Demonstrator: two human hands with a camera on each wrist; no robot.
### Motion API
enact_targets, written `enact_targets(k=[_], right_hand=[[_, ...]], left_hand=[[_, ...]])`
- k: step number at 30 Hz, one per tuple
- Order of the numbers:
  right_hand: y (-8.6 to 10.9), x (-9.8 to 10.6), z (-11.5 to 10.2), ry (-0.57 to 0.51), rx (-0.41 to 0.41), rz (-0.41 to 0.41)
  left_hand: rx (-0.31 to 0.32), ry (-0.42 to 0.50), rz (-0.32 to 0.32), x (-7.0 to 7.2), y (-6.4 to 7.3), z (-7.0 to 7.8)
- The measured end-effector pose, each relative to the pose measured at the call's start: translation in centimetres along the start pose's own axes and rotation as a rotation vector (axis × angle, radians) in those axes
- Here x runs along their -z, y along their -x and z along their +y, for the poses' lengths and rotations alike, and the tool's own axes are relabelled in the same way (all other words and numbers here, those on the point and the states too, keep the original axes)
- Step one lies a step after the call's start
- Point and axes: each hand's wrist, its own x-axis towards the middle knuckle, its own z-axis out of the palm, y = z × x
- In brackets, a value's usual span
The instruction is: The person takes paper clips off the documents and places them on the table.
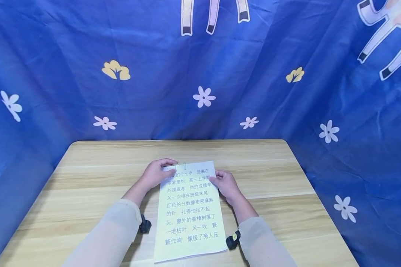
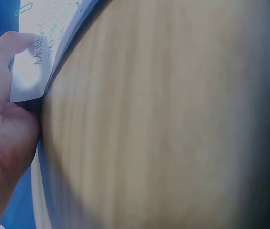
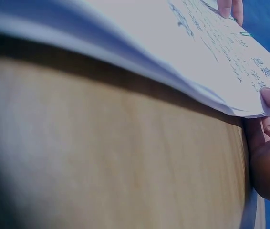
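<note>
While clipped along the top, just beside the left fingertips: printed sheets (image 1: 190,207), between both hands. Right of the left thumb: a paper clip (image 1: 184,165). Nearer than the fingers, by either side of the sheets: black wrist cameras (image 1: 233,240) and pale sleeves (image 1: 107,230). Left hand (image 1: 156,172): clamped on the upper left corner, thumb on top, fingertips past the top edge. Right hand (image 1: 226,185): clamped on the right edge, thumb above, fingers curled beneath. Under the fingers: wood-grain table (image 1: 287,196). Beyond them: blue curtain (image 1: 153,111), patterned with flowers, trees and animal legs.
</note>
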Motion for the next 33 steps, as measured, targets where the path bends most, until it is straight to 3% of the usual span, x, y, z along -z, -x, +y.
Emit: enact_targets(k=[7,19,28,33], right_hand=[[-0.3,0.2,-0.2,-0.04,-0.005,0.0],[-0.3,0.3,-0.1,-0.008,0.017,-0.005],[-0.1,0.1,0.0,-0.007,0.006,-0.016],[0.0,0.0,-0.1,-0.002,0.008,-0.012]], left_hand=[[0.022,0.001,0.001,0.0,-0.3,0.4],[0.047,-0.033,-0.003,0.2,-0.6,0.5],[0.084,-0.067,-0.022,1.2,-0.3,0.4],[0.068,-0.106,-0.008,2.1,0.1,0.3]])
